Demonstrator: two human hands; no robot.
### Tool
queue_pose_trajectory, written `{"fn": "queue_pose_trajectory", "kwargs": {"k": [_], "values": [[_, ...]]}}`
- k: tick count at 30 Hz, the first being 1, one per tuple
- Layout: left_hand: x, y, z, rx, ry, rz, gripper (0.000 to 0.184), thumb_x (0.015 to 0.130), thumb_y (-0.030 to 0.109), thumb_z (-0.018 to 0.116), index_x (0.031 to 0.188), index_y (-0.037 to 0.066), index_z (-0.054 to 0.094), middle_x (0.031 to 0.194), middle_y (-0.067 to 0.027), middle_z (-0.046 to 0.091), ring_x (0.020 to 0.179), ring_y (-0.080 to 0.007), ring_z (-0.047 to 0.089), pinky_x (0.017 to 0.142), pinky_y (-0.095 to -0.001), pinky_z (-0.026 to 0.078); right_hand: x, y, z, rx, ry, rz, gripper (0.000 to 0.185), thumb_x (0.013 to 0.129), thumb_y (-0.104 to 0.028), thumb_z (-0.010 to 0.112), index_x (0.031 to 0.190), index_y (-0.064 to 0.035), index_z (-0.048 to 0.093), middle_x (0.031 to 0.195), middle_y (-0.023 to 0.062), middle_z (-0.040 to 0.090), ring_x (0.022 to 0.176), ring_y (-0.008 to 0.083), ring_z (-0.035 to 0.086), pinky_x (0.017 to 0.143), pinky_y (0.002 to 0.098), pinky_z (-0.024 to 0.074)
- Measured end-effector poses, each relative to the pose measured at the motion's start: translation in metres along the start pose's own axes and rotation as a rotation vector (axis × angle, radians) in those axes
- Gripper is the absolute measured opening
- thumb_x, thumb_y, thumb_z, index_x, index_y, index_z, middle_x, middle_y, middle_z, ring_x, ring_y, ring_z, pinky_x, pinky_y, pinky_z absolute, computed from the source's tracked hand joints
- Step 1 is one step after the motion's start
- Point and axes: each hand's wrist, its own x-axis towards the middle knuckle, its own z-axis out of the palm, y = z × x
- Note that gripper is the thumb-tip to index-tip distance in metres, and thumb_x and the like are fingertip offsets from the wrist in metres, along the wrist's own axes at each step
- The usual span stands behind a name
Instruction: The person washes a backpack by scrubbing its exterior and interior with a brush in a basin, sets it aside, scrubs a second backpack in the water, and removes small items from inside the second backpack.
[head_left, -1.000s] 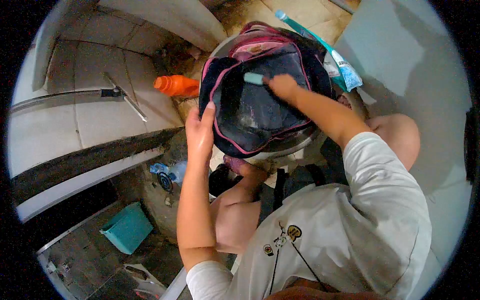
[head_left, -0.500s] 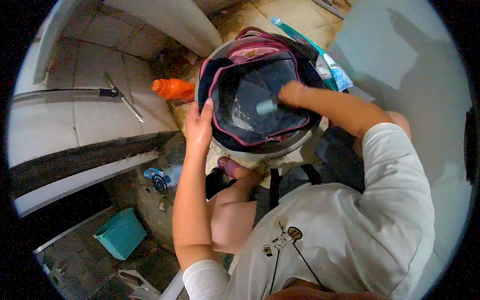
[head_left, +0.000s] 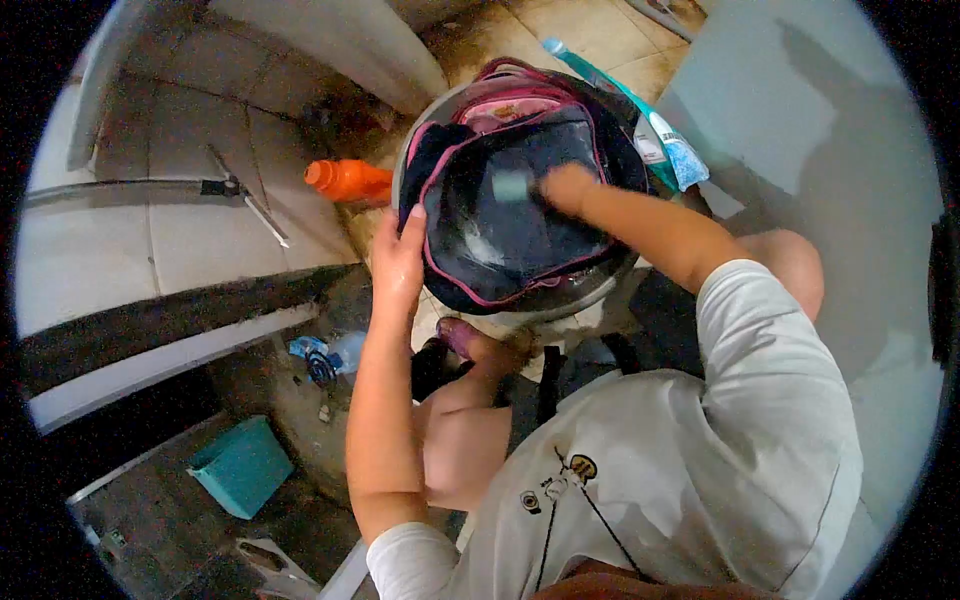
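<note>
A dark backpack [head_left: 545, 235] with pink piping lies in a round grey basin [head_left: 585, 300], its wet front panel facing up with a whitish smear of suds. My left hand [head_left: 398, 262] grips the bag's left edge at the basin rim, thumb on top and fingers hidden underneath. Over the middle of the panel, my right hand [head_left: 570, 190] is closed on a pale green scrub brush [head_left: 513, 186]. Motion blurs the brush, so its bristles do not show.
An orange bottle [head_left: 348, 180] lies left of the basin. Right of it is a teal and white detergent packet [head_left: 672, 150] by the wall. A teal bin [head_left: 243, 467] and a clear plastic bottle [head_left: 347, 352] are at lower left.
My right hand and the brush have moved up and to the left across the panel. The backpack has shifted slightly, while my left hand stays at its edge.
</note>
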Motion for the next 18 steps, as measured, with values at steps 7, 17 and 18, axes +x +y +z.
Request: {"fn": "queue_pose_trajectory", "kwargs": {"k": [7,17,18], "values": [[0.003,-0.004,0.004,-0.016,0.061,0.017,0.033,0.085,0.027,0.048,0.097,-0.003,0.051,0.086,-0.0076,0.056,0.077,-0.0128,0.050,0.071,-0.0248,0.040,0.044,0.001,0.020,-0.039,0.054,0.013,0.019,0.074,-0.015,0.047,0.077,-0.0062,0.063,0.075,0.0120,0.062,0.068,0.0277,0.061,0.058,0.0385,0.0497],[0.017,-0.025,-0.002,-0.038,0.007,0.017,0.032,0.084,0.028,0.049,0.094,-0.003,0.051,0.084,-0.0071,0.056,0.075,-0.0123,0.049,0.070,-0.0248,0.039,-0.007,-0.028,0.031,0.105,-0.102,0.048,0.022,0.076,-0.016,0.047,0.090,-0.0056,0.061,0.089,0.0126,0.061,0.083,0.0268,0.059,0.069,0.0388,0.0476],[0.009,-0.008,0.004,-0.067,0.010,0.005,0.033,0.083,0.028,0.049,0.094,-0.003,0.051,0.083,-0.0073,0.056,0.074,-0.0134,0.049,0.070,-0.0257,0.040,-0.017,-0.042,0.031,0.112,-0.239,-0.065,0.023,0.075,-0.017,0.049,0.091,-0.0053,0.061,0.092,0.0129,0.060,0.087,0.0269,0.058,0.071,0.0387,0.0468]]}}
